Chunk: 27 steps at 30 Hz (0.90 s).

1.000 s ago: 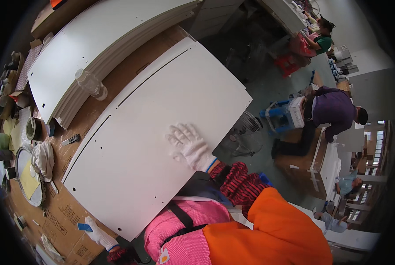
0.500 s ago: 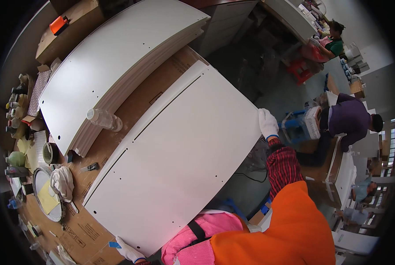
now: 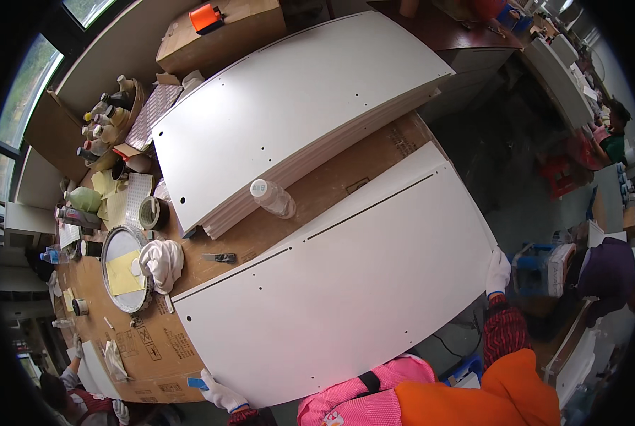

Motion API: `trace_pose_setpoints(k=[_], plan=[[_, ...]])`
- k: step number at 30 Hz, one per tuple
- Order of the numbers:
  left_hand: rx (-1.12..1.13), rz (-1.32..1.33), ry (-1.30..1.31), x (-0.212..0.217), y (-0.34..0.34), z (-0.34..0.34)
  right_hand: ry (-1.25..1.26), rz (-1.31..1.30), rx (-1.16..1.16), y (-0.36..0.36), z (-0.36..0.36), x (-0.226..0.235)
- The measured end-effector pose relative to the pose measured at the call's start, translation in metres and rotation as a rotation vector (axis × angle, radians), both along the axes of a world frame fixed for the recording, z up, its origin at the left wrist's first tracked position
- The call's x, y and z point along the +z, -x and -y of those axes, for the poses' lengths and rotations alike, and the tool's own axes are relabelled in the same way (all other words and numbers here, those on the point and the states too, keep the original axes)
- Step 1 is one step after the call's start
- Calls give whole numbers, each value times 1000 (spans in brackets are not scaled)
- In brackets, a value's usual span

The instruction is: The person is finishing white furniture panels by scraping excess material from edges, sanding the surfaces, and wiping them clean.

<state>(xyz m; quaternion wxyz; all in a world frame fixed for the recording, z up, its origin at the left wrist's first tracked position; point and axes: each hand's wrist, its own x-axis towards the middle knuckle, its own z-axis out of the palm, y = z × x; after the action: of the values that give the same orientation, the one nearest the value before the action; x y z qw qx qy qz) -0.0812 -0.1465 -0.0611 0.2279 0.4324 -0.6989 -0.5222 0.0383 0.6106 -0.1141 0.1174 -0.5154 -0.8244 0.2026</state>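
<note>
A large white panel (image 3: 346, 284) with a long dark slot and several small holes lies across the near side of the bench. At its right end, my gloved right hand (image 3: 498, 272) grips the edge. My left hand (image 3: 223, 392), also in a white glove, is closed at the near left corner, touching the panel. A small blue block (image 3: 197, 383) sticks out from its fingers. A strip of white board (image 3: 420, 162) shows past the panel's far edge, seemingly from beneath. Beyond lies a stack of white panels (image 3: 296, 99), with a clear plastic bottle (image 3: 273, 199) beside it.
On the brown cardboard-covered bench (image 3: 154, 348) are a utility knife (image 3: 219, 258), a white cloth (image 3: 163, 264), a round lid (image 3: 123, 245) with yellow paper, and several bottles (image 3: 108, 124). Co-workers are at lower left (image 3: 76, 397) and right (image 3: 609, 270). A blue stool (image 3: 530, 263) stands right.
The view has turned, so bench, stack and panel appear farther right and less steeply slanted. Windows and a co-worker at lower left have come into view. Both hands stay at the panel's edges.
</note>
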Motion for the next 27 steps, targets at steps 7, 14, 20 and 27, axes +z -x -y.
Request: trace_pose_setpoints(k=[7,14,20,27], plan=[[60,-230,-150,115,58,-81,143,-409,-263,31,-19,36],[-152,-503,-89,183,194,-116,137,-608,2,205,-102,157],[-451,-293,-308,216,372,-133,-13,-157,118,408,-157,217],[-419,-174,-199,198,456,-174,42,-57,44,518,-183,211]])
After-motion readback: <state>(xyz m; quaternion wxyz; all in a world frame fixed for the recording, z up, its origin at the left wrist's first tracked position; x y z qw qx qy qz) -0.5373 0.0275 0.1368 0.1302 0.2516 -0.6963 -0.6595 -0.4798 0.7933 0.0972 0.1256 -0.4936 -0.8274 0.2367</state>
